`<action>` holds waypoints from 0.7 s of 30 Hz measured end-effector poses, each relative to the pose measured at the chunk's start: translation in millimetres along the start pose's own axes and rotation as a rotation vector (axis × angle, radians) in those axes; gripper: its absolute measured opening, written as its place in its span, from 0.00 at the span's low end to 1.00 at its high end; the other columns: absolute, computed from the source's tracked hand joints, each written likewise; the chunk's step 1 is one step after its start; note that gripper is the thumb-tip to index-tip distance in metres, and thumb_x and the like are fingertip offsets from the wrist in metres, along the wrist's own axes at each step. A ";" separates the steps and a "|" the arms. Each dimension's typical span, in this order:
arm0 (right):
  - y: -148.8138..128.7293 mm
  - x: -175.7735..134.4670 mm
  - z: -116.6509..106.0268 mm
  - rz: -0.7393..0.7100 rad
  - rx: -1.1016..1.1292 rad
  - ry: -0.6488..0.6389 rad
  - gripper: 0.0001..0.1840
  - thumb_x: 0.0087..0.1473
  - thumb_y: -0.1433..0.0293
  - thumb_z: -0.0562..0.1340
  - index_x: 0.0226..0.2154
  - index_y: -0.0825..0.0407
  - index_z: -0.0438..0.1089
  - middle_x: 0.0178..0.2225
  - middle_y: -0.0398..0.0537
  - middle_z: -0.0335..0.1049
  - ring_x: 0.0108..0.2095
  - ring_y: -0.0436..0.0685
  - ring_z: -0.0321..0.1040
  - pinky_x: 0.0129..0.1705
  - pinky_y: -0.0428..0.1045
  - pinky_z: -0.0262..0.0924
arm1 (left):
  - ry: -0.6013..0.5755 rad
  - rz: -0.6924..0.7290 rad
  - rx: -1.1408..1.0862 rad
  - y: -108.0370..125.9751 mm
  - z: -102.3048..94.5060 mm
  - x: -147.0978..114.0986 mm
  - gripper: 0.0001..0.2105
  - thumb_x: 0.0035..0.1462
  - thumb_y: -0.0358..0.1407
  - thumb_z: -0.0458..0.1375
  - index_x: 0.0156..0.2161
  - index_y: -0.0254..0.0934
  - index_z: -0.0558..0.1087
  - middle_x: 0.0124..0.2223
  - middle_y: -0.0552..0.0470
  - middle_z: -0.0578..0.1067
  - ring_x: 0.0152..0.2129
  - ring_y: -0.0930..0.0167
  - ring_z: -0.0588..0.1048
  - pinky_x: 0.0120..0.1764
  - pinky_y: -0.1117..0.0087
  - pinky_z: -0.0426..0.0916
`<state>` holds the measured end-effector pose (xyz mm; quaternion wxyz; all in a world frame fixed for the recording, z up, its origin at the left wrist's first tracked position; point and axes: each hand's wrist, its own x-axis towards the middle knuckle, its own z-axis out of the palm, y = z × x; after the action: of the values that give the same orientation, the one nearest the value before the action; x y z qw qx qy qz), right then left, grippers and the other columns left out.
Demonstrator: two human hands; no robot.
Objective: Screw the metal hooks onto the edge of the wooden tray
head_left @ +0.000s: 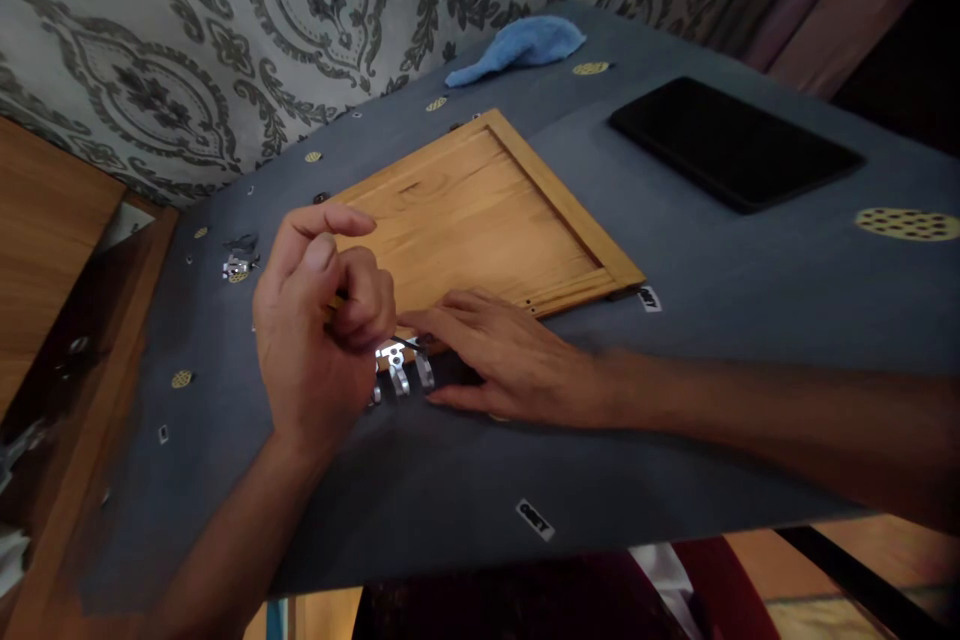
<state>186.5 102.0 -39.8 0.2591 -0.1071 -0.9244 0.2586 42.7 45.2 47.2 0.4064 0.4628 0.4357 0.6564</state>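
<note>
A wooden cabinet door (450, 210) lies flat on the grey cloth. At its near edge sits a metal hinge (397, 365), partly hidden by my hands. My left hand (322, 330) is closed above the door's near left corner, around a screwdriver (407, 344). Only a bit of yellow in the fist and the thin dark shaft show, the shaft's end by the hinge. My right hand (517, 355) rests with fingers stretched out along the door's near edge. Its fingertips touch the wood beside the hinge, and its thumb lies on the cloth side.
A black tablet-like slab (735, 142) lies to the right. Towards the patterned wall, a blue cloth (521, 50) is crumpled. Another metal hinge (240, 260) is left of the door. A wooden cabinet (52, 240) borders the table's left side.
</note>
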 end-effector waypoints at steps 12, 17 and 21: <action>0.1 0.5 -2.4 0.007 0.026 -0.039 0.33 0.57 0.67 0.67 0.61 0.57 0.58 0.45 0.57 0.69 0.44 0.62 0.64 0.46 0.58 0.64 | 0.083 -0.037 0.063 3.8 2.0 3.2 0.07 0.65 0.34 0.54 0.36 0.38 0.72 0.21 0.57 0.61 0.17 0.76 0.59 0.21 0.75 0.59; 0.4 -0.2 -1.6 0.022 0.028 -0.041 0.32 0.57 0.66 0.67 0.60 0.57 0.59 0.45 0.57 0.69 0.44 0.62 0.63 0.46 0.58 0.64 | 0.133 -0.032 0.058 4.9 10.3 -4.2 0.07 0.66 0.34 0.53 0.36 0.38 0.71 0.21 0.59 0.56 0.16 0.77 0.54 0.20 0.76 0.53; 2.1 -0.8 -0.4 0.020 0.036 -0.055 0.27 0.59 0.63 0.66 0.57 0.56 0.61 0.42 0.55 0.68 0.43 0.62 0.63 0.46 0.57 0.62 | -0.060 0.020 0.024 0.8 5.9 -8.7 0.06 0.65 0.37 0.55 0.38 0.38 0.72 0.17 0.63 0.51 0.13 0.80 0.46 0.17 0.78 0.46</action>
<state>187.5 103.7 -41.0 0.2330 -0.1046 -0.9253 0.2804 50.4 37.9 46.9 0.4070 0.4916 0.4267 0.6408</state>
